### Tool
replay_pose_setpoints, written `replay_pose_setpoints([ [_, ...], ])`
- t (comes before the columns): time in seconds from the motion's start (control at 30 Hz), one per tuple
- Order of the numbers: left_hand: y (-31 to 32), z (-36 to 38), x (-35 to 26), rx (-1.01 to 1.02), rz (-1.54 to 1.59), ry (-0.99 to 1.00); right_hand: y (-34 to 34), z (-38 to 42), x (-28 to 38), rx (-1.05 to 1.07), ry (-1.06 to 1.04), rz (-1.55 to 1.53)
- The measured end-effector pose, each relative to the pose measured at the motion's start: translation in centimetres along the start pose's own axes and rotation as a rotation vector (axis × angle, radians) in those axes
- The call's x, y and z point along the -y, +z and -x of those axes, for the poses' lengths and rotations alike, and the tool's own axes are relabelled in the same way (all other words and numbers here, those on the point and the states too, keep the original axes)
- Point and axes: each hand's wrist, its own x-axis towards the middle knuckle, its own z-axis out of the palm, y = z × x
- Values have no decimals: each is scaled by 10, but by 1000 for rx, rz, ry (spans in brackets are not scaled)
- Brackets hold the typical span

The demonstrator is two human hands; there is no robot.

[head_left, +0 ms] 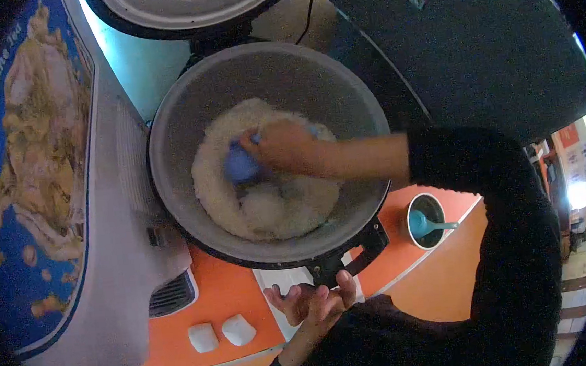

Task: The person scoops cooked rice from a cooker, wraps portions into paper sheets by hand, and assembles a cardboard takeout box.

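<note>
Pot rim (260, 49) clears right hand (282, 144) gripping blue scoop (241, 162); left hand (316, 303) loosely open outside.

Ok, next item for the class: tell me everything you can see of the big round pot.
The pot is wide, round and open, with a dull grey, metal-looking inside and a dark outer edge. A black bracket juts from its near side, close above the left hand. Pale, rice-like grains cover its bottom; the right hand reaches in with a blurred blue tool.
</note>
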Motion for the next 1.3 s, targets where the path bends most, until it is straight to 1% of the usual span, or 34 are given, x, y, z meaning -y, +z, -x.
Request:
replay_pose_setpoints([
  [0.03,0,3,0,4,3,-1,9,-3,-1,-99,-33,94],
  [0.1,7,9,-1,-42,55,-38,3,-15,-12,235,-37,-83],
  [0.13,11,10,0,-58,71,-50,2,-14,-8,233,-39,-83],
  [0.2,17,18,-1,-151,-4,-10,4,-7,5,476,-183,-119],
  [0.23,18,26,-2,-178,-31,1,9,-5,6,480,-188,-126],
  [0.3,13,49,-5,-115,-38,-28,25,4,4,609,-343,-256],
  [0.33,13,48,-6,-98,-38,-35,25,8,6,605,-338,-253],
  [0.37,25,20,-6,-235,65,-94,20,11,10,589,-400,-232],
  [0.43,31,-1,-4,-358,174,-151,7,17,14,576,-459,-224],
  [0.47,31,-4,-3,-380,176,-144,-24,17,15,718,-365,-265],
  [0.53,32,-8,-3,-420,178,-145,-65,21,11,861,-266,-286],
  [0.6,22,-5,-2,-297,170,-161,-88,38,10,735,-263,-251],
  [0.63,21,-4,0,-277,175,-152,-102,43,7,732,-255,-249],
  [0.67,19,-3,1,-257,177,-150,-115,47,5,747,-196,-234],
  [0.7,18,-1,2,-238,181,-150,-121,48,4,763,-143,-220],
  [0.73,18,1,2,-214,188,-143,-120,45,-3,760,-145,-220],
  [0.8,15,13,2,-150,189,-122,-112,35,-28,806,-94,-415],
  [0.83,13,23,3,-110,178,-101,-107,29,-30,806,-91,-420],
  [0.9,3,53,8,-3,22,40,-92,7,-24,537,-73,-130],
  [0.93,5,50,10,48,-59,112,-66,4,-10,415,-24,-126],
  [0.97,6,47,12,94,-137,189,-49,5,9,349,3,-124],
  [1.0,12,18,12,-48,-38,104,-31,6,28,283,30,-122],
  [1.07,22,-3,7,-184,69,25,-18,10,50,41,84,213],
  [1.1,24,-4,2,-259,125,-79,-11,7,46,46,89,210],
  [1.13,26,-4,0,-335,176,-187,-6,2,36,160,39,27],
  [1.17,25,1,1,-333,176,-191,-1,-2,29,273,-13,-158],
  [1.2,22,8,4,-297,190,-144,3,-3,26,278,-13,-163],
  [1.27,23,10,3,-258,210,-100,0,-1,24,375,-275,-154],
  [1.3,32,6,-1,-369,192,-186,-2,1,22,375,-273,-151],
])
